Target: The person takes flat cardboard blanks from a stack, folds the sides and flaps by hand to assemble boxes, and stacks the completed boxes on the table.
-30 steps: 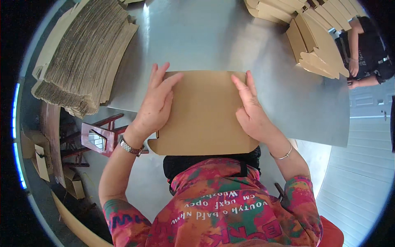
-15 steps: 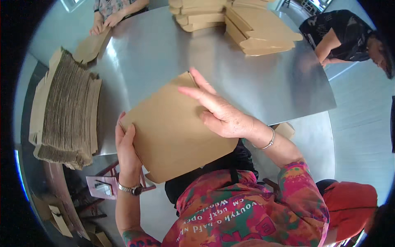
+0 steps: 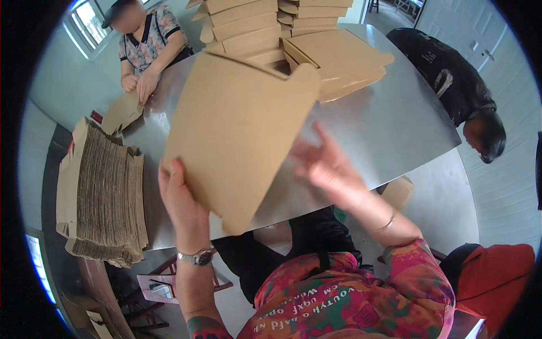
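A flat brown cardboard box (image 3: 240, 130) with its lid closed is tilted up over the near part of the metal table. My left hand (image 3: 183, 192) grips its left edge, thumb on the broad face and fingers behind. At the box's far end a side flap stands out by the upper right corner. My right hand (image 3: 322, 161) is off the box, just to the right of its edge; its fingers look spread, though motion smears them. Nothing shows in that hand.
A tall stack of flat cardboard blanks (image 3: 110, 198) stands at the table's left edge. Folded boxes (image 3: 243, 25) are piled at the far side, with one box (image 3: 339, 59) lying in front. One person (image 3: 149, 42) handles cardboard at far left; another person (image 3: 451, 73) bends at the right.
The box has been raised and tilted, its far end now higher and farther out. My right hand has left its face and moved right and down. The person at right has bent lower.
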